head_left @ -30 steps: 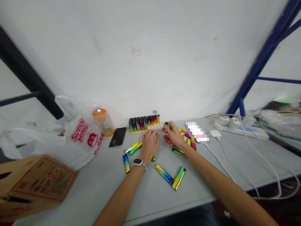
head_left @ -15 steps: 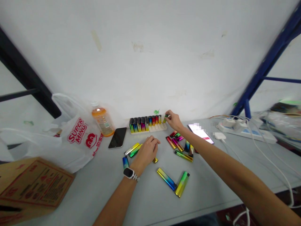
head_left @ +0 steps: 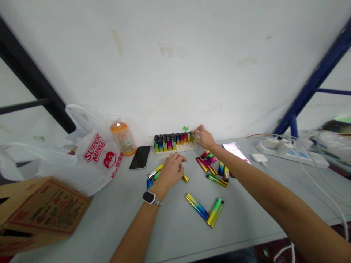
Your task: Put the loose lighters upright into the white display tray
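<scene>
A white tray point(head_left: 161, 152) by the wall holds rows of upright metallic lighters point(head_left: 164, 143), packed at its left, with a single back row going right. At the right end of that row, my right hand point(head_left: 204, 137) pinches the top of a lighter point(head_left: 192, 137) standing in the tray. My left hand point(head_left: 171, 168), with a watch point(head_left: 149, 197) on its wrist, hovers over the table with loosely bent fingers apart and nothing visible in them. Close to it lie a yellow lighter point(head_left: 185, 178) and a silver-yellow lighter point(head_left: 155, 170); the hand partly hides others.
Loose lighters point(head_left: 210, 166) lie left of a lit phone point(head_left: 236, 152). Two more lighters point(head_left: 215, 213) are in front. At left are a dark phone point(head_left: 140, 157), an orange bottle point(head_left: 124, 138), a plastic bag point(head_left: 95, 171) and a cardboard box point(head_left: 52, 215). A power strip point(head_left: 296, 155) with cables is at right.
My right hand has brought its lighter from just right of the tray onto the end of the back row, where it now stands upright. My left hand has barely moved. The view has shifted slightly.
</scene>
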